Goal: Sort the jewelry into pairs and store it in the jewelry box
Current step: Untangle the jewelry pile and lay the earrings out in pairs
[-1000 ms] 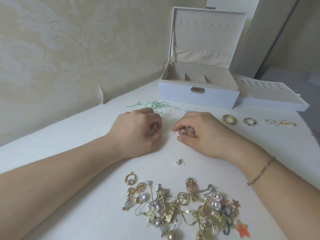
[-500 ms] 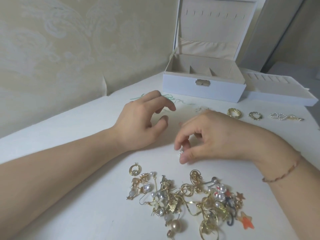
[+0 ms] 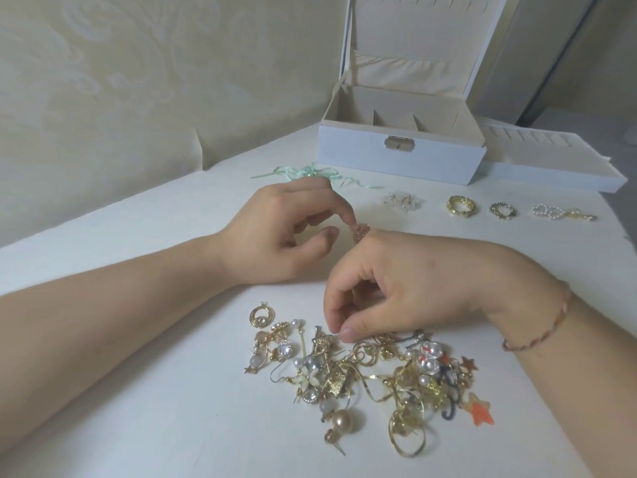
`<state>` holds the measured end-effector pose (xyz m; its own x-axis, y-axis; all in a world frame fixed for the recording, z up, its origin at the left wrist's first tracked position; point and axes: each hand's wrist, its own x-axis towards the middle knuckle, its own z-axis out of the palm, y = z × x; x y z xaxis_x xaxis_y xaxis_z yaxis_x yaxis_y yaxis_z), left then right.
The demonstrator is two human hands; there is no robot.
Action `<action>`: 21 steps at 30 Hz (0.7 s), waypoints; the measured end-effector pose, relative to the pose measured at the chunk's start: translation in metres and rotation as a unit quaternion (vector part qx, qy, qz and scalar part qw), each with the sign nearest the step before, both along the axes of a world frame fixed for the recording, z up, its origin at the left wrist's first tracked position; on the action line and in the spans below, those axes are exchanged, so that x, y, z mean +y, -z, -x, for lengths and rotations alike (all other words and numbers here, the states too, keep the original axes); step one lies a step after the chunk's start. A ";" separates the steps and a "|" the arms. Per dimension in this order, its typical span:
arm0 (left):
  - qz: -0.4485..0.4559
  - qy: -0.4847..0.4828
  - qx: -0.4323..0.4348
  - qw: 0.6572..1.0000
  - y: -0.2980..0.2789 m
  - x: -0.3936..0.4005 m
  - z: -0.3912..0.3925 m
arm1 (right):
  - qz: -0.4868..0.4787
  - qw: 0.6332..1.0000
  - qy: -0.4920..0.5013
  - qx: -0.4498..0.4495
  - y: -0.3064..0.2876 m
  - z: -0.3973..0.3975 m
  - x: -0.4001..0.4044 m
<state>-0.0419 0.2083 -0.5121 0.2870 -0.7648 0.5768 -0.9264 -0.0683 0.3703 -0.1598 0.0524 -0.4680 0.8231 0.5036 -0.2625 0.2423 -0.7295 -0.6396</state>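
- Cream patterned wallpaper backs a white table (image 3: 144, 391) pushed into the corner; everything below is placed relative to the jewelry box (image 3: 401, 157), which stands open at the far side of the table with its lid upright.
- Well in front of the box, nearest the camera, lies the tangled jewelry pile (image 3: 362, 377): gold hoops, pearls, crystal studs, an orange star charm (image 3: 481, 410) at its right edge and a round gold pendant (image 3: 262, 314) at its left edge.
- At the far edge of that pile, the right hand (image 3: 413, 291) has thumb and forefinger brought together in a pinch on something too small to make out; a thin braided bracelet (image 3: 537, 334) circles its wrist.
- Between the pile and the box, the left hand (image 3: 275, 236) rests with fingers loosely curled, its forefinger tip touching a small pinkish beaded piece (image 3: 360, 231); it does not grip it.
- Just in front of the box, in a row: a small pair of earrings (image 3: 401, 200), a wide gold ring (image 3: 461, 205), a thinner gold ring (image 3: 502, 211) and a pearl piece (image 3: 556, 213).
- Left of the box's front corner lies a mint-green ribbon (image 3: 303, 173).
- Touching the box on its right is a white ring tray (image 3: 558, 167) with slotted cushions.
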 end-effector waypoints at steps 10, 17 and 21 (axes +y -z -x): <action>-0.011 0.058 -0.015 0.998 -0.002 0.001 0.001 | -0.128 0.962 0.112 -0.215 -0.018 0.014 -0.045; -0.012 0.070 -0.030 0.997 -0.002 -0.002 0.003 | -0.125 0.967 0.118 -0.190 0.027 0.085 -0.063; -0.006 0.060 -0.021 0.998 -0.002 0.000 0.003 | -0.160 0.965 0.131 -0.159 0.037 0.090 -0.059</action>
<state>-0.0447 0.2081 -0.5097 0.1686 -0.7996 0.5764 -0.9431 0.0392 0.3303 -0.2497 -0.0070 -0.5046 0.9464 0.2807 0.1597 0.2982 -0.5693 -0.7661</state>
